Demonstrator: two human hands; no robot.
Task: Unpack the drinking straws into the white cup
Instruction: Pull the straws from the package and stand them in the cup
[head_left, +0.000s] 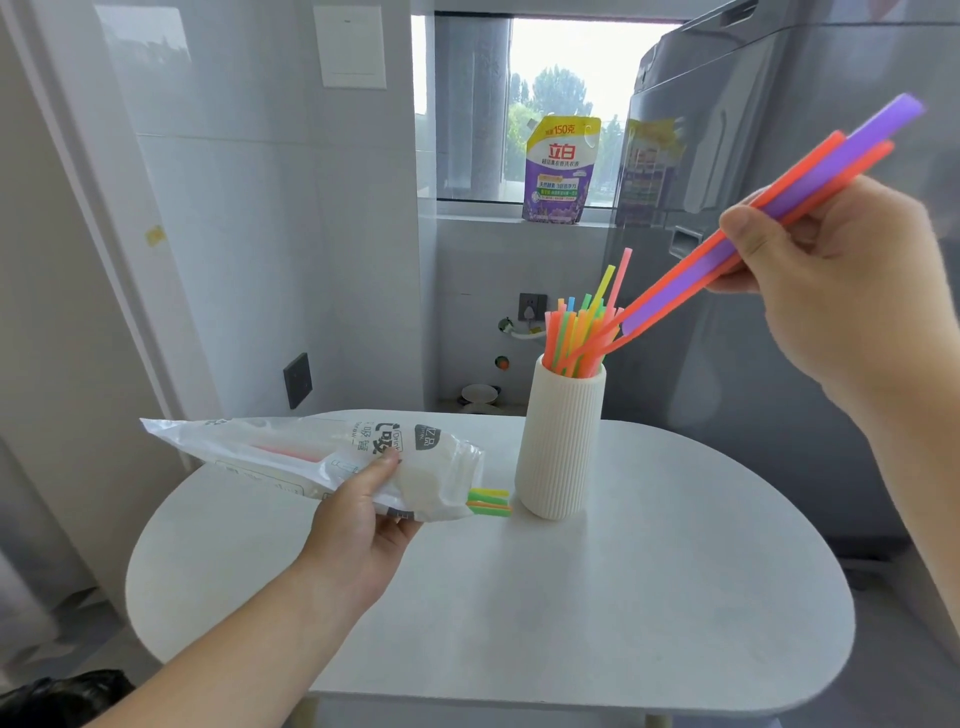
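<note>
A tall ribbed white cup (560, 441) stands on the white table (571, 597) with several coloured straws (584, 327) upright in it. My right hand (841, 275) is up at the right, closed on a purple and two orange-red straws (810, 192); their lower ends reach the cup's mouth. My left hand (358, 514) holds the clear plastic straw bag (322, 457) above the table, left of the cup. A few green, yellow and orange straw ends (489, 502) stick out of the bag's open end, close to the cup's base.
A grey refrigerator (779, 208) stands right behind the table. A purple and yellow detergent pouch (561, 169) sits on the window sill beyond. A white wall and door frame are at the left. The table's front edge is near me.
</note>
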